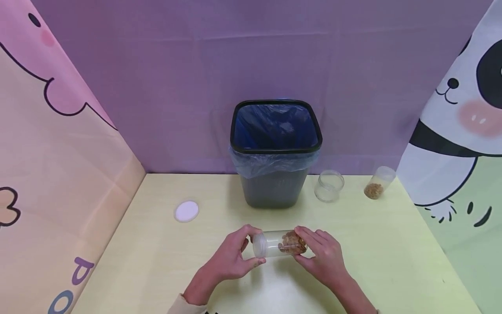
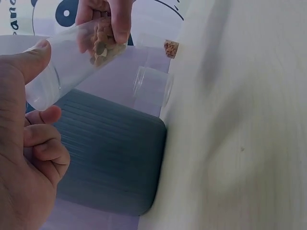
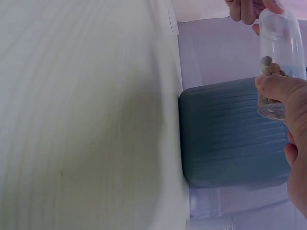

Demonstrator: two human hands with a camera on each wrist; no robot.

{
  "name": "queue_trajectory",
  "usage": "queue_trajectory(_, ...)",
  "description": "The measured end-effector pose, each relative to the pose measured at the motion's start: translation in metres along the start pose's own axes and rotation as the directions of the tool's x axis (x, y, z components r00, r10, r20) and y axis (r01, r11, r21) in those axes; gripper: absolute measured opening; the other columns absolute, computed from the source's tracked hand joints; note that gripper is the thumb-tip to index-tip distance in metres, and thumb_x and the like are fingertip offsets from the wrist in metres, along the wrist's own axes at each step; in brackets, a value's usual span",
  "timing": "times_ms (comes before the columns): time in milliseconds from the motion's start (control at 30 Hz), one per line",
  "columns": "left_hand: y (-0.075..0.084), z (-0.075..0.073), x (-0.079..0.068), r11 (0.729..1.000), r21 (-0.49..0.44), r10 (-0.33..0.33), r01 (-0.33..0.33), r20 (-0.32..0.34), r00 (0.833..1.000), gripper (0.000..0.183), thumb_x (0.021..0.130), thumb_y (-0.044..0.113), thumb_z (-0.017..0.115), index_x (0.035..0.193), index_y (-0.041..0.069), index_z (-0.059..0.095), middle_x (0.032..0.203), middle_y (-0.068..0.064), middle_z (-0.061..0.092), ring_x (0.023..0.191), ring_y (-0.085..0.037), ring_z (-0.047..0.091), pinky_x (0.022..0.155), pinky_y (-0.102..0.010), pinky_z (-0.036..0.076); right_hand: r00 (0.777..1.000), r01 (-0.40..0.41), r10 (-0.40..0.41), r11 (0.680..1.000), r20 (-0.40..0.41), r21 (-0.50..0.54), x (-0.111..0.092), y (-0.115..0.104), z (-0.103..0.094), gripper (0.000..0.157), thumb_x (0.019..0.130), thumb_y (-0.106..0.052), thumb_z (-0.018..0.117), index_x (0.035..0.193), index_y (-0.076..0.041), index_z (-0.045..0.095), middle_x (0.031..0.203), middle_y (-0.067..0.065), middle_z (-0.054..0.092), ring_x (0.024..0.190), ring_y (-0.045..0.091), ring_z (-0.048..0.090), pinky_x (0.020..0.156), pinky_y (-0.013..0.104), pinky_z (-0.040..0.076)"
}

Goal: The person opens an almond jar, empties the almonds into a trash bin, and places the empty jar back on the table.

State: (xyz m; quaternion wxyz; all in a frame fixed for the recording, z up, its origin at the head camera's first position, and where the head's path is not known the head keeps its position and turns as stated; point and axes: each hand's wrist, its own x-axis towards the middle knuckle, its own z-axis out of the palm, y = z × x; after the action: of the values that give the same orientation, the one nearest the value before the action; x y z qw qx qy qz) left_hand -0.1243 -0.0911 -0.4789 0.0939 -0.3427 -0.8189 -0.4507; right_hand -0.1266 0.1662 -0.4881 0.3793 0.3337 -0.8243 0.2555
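Above the table a clear plastic jar point(image 1: 276, 244) lies sideways between the two hands, its translucent lid end to the left. Small brown pieces point(image 1: 292, 243) are gathered at its right end. My left hand point(image 1: 233, 255) pinches the lid end between thumb and fingers. The base end is gripped by my right hand point(image 1: 323, 257), thumb below and fingers on top. In the left wrist view, the jar point(image 2: 67, 62) slants, with the thumb of the left hand point(image 2: 24, 143) on the lid. The right wrist view shows the right hand's thumb point(image 3: 278, 87) pressed on the jar wall.
Behind the hands stands a grey bin point(image 1: 274, 189) with a black rim and blue liner. A clear round container point(image 1: 328, 187) is to its right. Farther right stands another clear jar point(image 1: 379, 183) with brown pieces in its bottom. A white disc point(image 1: 186, 211) lies at the left.
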Motion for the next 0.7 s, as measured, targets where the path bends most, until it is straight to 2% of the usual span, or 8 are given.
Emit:
queue_trajectory(100,-0.002,0.003,-0.002,1.0,-0.024,-0.004,0.003,-0.007,1.0,0.049,0.07,0.031,0.073,0.11,0.023,0.045,0.09,0.013,0.052,0.056,-0.004,0.036,0.046,-0.015,0.033,1.0,0.0,0.0,1.0,-0.004,-0.018,-0.001,-0.001,0.001,0.058,0.053,-0.026,0.078,0.106,-0.007,0.065,0.102,0.002,0.063,0.065,0.012,0.056,0.058,0.027,0.042)
queue_trajectory(167,-0.003,0.005,-0.004,0.993,-0.12,-0.018,0.018,-0.004,1.0,0.048,0.073,0.023,0.071,0.111,0.017,0.043,0.088,0.007,0.053,0.055,-0.005,0.039,0.048,-0.017,0.037,1.0,0.012,-0.013,1.0,-0.025,-0.021,-0.001,-0.002,0.002,0.057,0.053,-0.024,0.078,0.106,-0.007,0.065,0.102,0.002,0.064,0.066,0.013,0.058,0.057,0.028,0.043)
queue_trajectory(267,0.0,0.007,-0.007,0.98,-0.193,-0.058,0.054,-0.012,0.998,0.047,0.074,0.017,0.07,0.111,0.012,0.041,0.082,0.003,0.054,0.05,-0.004,0.037,0.047,-0.019,0.037,0.999,0.023,-0.024,0.999,-0.048,-0.022,0.002,-0.004,0.003,0.056,0.054,-0.022,0.077,0.106,-0.007,0.065,0.103,0.002,0.063,0.069,0.014,0.061,0.057,0.029,0.046)
queue_trajectory(333,0.003,0.005,-0.006,0.973,-0.21,-0.1,0.09,-0.035,0.994,0.047,0.074,0.016,0.07,0.109,0.012,0.04,0.079,0.003,0.054,0.048,-0.004,0.036,0.044,-0.02,0.035,0.998,0.026,-0.027,0.999,-0.052,-0.022,0.005,-0.004,0.003,0.055,0.056,-0.022,0.077,0.108,-0.007,0.064,0.105,0.001,0.062,0.072,0.015,0.062,0.058,0.03,0.048)
queue_trajectory(467,0.01,0.003,0.001,0.983,-0.053,-0.181,0.177,-0.061,0.982,0.045,0.072,0.03,0.072,0.103,0.017,0.042,0.073,0.011,0.051,0.046,-0.003,0.03,0.042,-0.019,0.029,0.999,0.013,-0.016,0.998,-0.048,-0.055,0.006,-0.002,0.001,0.055,0.057,-0.026,0.076,0.108,-0.009,0.064,0.106,0.0,0.062,0.077,0.015,0.063,0.059,0.031,0.048)
queue_trajectory(600,0.013,0.001,-0.001,0.957,0.136,-0.252,0.256,-0.048,0.967,0.06,0.066,0.052,0.069,0.108,0.021,0.042,0.08,0.015,0.049,0.048,-0.003,0.032,0.043,-0.019,0.03,0.999,0.008,-0.011,0.998,-0.047,-0.059,0.002,-0.002,-0.002,0.056,0.055,-0.028,0.077,0.106,-0.008,0.065,0.104,0.0,0.063,0.076,0.014,0.062,0.058,0.029,0.047)
queue_trajectory(667,0.015,-0.001,-0.005,0.95,0.192,-0.237,0.248,-0.076,0.968,0.071,0.061,0.058,0.069,0.116,0.023,0.041,0.09,0.015,0.049,0.052,-0.003,0.037,0.045,-0.018,0.032,0.999,0.0,-0.002,0.999,-0.035,-0.047,0.001,-0.003,-0.002,0.057,0.055,-0.028,0.078,0.107,-0.008,0.064,0.105,0.0,0.062,0.075,0.014,0.062,0.058,0.028,0.047)
queue_trajectory(700,0.015,-0.002,-0.007,0.953,0.209,-0.203,0.219,-0.097,0.974,0.076,0.06,0.058,0.07,0.12,0.023,0.041,0.096,0.013,0.049,0.056,-0.003,0.04,0.047,-0.018,0.034,1.0,-0.006,0.005,0.999,-0.027,-0.039,0.0,-0.003,-0.001,0.058,0.055,-0.027,0.078,0.107,-0.008,0.064,0.106,0.0,0.062,0.075,0.014,0.061,0.058,0.028,0.046)
